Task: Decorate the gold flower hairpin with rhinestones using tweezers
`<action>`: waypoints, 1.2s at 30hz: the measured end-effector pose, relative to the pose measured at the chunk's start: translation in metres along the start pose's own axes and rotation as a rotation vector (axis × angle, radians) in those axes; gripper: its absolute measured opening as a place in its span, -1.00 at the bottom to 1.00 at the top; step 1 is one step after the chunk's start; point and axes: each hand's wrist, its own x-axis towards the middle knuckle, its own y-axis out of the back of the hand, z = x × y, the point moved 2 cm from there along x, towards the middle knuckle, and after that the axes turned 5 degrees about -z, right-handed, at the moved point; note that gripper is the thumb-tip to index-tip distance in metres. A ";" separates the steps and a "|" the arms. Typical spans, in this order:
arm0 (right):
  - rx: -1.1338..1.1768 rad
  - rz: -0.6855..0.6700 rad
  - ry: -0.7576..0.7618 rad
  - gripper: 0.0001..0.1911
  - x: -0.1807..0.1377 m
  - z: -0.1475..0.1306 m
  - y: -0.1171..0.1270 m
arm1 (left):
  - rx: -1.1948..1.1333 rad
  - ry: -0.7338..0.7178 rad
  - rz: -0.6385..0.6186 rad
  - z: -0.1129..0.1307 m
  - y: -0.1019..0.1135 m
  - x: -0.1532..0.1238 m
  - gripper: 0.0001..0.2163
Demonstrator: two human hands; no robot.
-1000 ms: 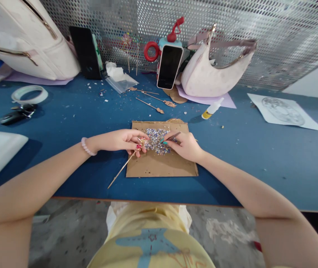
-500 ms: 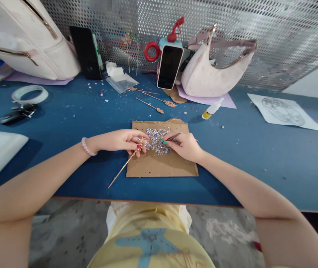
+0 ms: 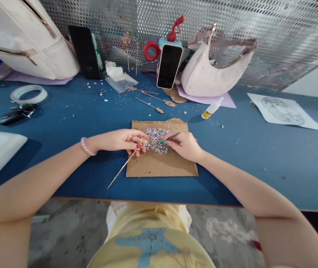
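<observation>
A brown cardboard sheet (image 3: 161, 165) lies on the blue table with a pile of small sparkling rhinestones (image 3: 156, 139) on its upper half. My left hand (image 3: 122, 140) rests at the sheet's left edge, fingers pinched on the ornate head of a long gold hair stick (image 3: 121, 169) that slants down to the left. My right hand (image 3: 185, 145) is closed on thin metal tweezers (image 3: 173, 136), whose tips point into the rhinestone pile.
Along the perforated metal wall stand a white backpack (image 3: 32, 44), a dark phone (image 3: 84, 52), a propped phone (image 3: 170, 67) and a pink handbag (image 3: 209, 74). More gold sticks (image 3: 150, 104), a glue bottle (image 3: 211, 109), a tape roll (image 3: 28, 94) and a printed sheet (image 3: 283, 111) lie around.
</observation>
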 end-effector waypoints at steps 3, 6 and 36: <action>0.000 -0.001 -0.003 -0.84 0.000 0.000 0.000 | 0.004 0.004 0.003 0.000 0.000 0.000 -0.49; 0.002 -0.002 -0.008 -0.85 0.000 0.000 0.000 | 0.001 0.004 0.001 0.000 0.000 0.000 -0.49; -0.002 -0.001 -0.008 -0.85 0.000 0.000 0.000 | 0.017 0.009 0.017 0.000 0.000 -0.001 -0.47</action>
